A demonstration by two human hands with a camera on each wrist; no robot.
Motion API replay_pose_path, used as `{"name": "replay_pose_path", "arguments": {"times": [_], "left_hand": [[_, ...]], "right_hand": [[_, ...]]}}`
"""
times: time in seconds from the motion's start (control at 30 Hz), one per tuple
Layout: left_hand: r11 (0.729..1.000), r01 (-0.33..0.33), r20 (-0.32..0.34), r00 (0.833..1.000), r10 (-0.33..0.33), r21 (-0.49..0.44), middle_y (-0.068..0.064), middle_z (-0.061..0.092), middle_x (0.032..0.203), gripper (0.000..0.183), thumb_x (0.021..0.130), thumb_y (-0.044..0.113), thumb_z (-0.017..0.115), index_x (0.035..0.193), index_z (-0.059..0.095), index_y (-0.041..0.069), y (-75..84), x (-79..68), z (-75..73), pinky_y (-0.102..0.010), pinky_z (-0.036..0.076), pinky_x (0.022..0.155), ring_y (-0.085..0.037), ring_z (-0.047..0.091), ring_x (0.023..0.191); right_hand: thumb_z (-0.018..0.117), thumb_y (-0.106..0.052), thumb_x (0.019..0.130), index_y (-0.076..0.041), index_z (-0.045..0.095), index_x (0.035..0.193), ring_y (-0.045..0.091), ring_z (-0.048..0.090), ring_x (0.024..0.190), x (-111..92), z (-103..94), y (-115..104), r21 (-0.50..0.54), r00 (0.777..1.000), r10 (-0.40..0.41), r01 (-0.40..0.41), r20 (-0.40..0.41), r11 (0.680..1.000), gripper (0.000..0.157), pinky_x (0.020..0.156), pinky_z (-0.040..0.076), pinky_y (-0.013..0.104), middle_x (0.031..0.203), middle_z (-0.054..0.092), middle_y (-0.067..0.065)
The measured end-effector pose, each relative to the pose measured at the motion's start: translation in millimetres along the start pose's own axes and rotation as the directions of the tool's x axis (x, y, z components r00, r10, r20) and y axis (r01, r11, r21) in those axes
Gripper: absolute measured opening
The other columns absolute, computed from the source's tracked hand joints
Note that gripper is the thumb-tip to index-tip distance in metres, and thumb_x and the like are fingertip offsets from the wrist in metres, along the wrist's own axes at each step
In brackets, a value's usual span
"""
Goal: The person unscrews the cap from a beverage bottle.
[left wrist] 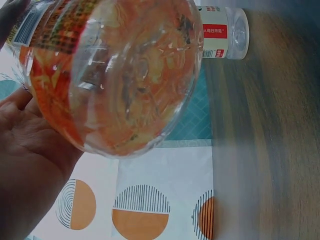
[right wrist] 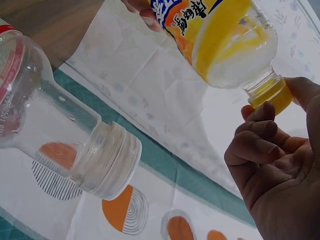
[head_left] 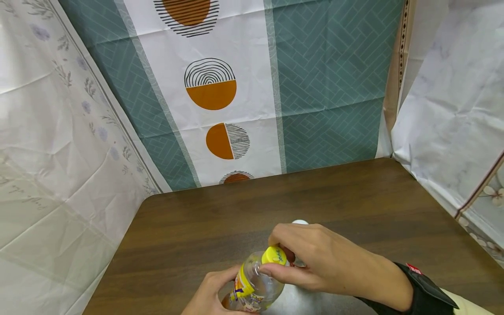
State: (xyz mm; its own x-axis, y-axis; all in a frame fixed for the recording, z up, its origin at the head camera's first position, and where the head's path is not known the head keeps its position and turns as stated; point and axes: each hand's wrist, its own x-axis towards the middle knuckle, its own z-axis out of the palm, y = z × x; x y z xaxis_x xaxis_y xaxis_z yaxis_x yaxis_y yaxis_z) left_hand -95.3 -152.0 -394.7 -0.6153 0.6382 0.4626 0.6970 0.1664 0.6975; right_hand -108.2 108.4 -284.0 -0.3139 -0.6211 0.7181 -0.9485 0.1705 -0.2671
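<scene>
A clear, yellow-labelled bottle [head_left: 257, 283] is tilted, its yellow cap [head_left: 274, 256] on.

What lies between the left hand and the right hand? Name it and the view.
The bottle with its yellow cap: in the head view, the left hand holds the bottle and the right hand pinches the cap.

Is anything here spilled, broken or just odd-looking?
Nothing stands out: I see no spill or damage. The yellow-capped bottle leans, but the left hand grips it while the right hand pinches its cap; the other bottle stands upright. The patterned cloth behind the table merely shows fold creases.
</scene>
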Motion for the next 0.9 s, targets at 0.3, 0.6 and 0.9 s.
{"name": "replay_pose_path", "arguments": {"times": [0.3,0.6,0.9], "left_hand": [[0.998,0.061,-0.043,0.997,-0.06,0.029,0.0,0.068,0.106,0.061,0.071,0.02,0.083,0.125,0.056,0.015,5.5,1.0,2.4,-0.034,0.057,0.073,-0.012,0.064,0.085],[0.993,0.107,-0.085,0.991,-0.103,0.049,0.007,0.068,0.097,0.056,0.069,0.021,0.084,0.12,0.059,0.019,32.1,13.0,0.1,-0.031,0.056,0.067,-0.009,0.062,0.08],[0.995,0.074,-0.114,0.991,-0.066,0.067,0.007,0.068,0.094,0.055,0.068,0.017,0.085,0.116,0.06,0.019,36.7,17.9,1.0,-0.029,0.055,0.064,-0.007,0.061,0.077]], "right_hand": [[0.064,-0.032,0.089,-0.015,0.053,0.086,-0.002,0.034,0.056,0.0,-1.8,-2.4,-0.048,0.997,0.069,-0.068,0.037,0.997,0.02,0.046,0.03,0.009,0.065,0.04,-0.01],[0.065,-0.03,0.089,-0.015,0.054,0.087,-0.002,0.035,0.057,-0.2,-3.2,-3.6,-0.079,0.993,0.106,-0.103,0.041,0.992,0.019,0.046,0.031,0.009,0.065,0.041,-0.011],[0.066,-0.033,0.088,-0.014,0.055,0.087,-0.002,0.036,0.057,1.7,-6.5,-4.1,-0.121,0.995,0.094,-0.09,0.028,0.989,0.021,0.046,0.031,0.009,0.065,0.042,-0.011]]}}
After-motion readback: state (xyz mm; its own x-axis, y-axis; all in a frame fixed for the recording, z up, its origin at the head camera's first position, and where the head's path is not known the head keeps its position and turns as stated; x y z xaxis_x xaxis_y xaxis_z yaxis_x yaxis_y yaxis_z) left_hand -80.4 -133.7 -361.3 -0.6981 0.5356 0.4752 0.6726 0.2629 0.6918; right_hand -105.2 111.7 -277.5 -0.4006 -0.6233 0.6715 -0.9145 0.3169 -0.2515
